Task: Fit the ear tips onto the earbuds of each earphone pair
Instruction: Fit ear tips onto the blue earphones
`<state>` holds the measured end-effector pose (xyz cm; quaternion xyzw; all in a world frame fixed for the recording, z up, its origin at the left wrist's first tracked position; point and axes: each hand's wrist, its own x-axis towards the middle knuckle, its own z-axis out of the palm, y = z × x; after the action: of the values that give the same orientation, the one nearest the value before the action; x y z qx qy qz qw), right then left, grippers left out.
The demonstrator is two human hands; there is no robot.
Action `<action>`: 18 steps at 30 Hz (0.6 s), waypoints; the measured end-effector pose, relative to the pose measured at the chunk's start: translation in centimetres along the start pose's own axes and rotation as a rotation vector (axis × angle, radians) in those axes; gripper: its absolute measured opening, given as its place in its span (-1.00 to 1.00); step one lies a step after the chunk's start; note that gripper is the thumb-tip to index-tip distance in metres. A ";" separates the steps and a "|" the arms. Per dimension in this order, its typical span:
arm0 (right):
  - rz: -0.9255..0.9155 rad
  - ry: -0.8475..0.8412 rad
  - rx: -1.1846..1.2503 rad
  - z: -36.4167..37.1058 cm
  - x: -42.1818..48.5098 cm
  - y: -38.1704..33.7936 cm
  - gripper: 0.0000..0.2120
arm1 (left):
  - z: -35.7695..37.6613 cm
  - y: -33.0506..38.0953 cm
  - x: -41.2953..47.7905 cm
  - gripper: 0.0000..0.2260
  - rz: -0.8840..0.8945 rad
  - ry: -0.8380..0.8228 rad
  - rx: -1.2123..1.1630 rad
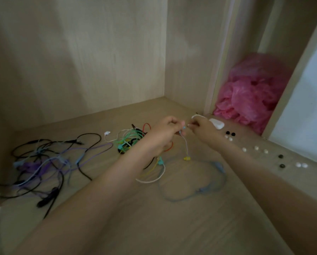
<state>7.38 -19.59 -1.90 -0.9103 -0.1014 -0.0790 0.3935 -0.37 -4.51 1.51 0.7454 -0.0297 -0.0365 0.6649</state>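
Left hand (pixel 164 133), right hand (pixel 202 126) at earbud (pixel 184 127)

Open over bare pale wooden board (pixel 154 227) in front; left blocked by tangled black and purple cables (pixel 43 159), centre by green-red cable knot (pixel 130 140), right by small white and black ear tips (pixel 256 148).

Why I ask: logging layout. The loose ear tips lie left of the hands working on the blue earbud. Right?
No: the head view shows the loose ear tips right of the left hand and right hand working on the blue earbud.
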 end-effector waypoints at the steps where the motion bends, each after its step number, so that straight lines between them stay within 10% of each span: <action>1: -0.007 -0.027 0.091 -0.1 -1.0 -1.0 -0.71 | -0.1 -0.2 -0.7 -0.84 -0.020 -0.004 -0.024; 18: -0.155 -0.140 -0.296 -0.4 -14.3 -1.7 -0.91 | 1.7 -5.3 -7.5 -0.85 -0.156 -0.035 0.062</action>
<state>-6.86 -20.50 -3.58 -0.9510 -0.1855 -0.0598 0.2400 -8.04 -4.85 -3.82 0.7650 0.0157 -0.1003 0.6359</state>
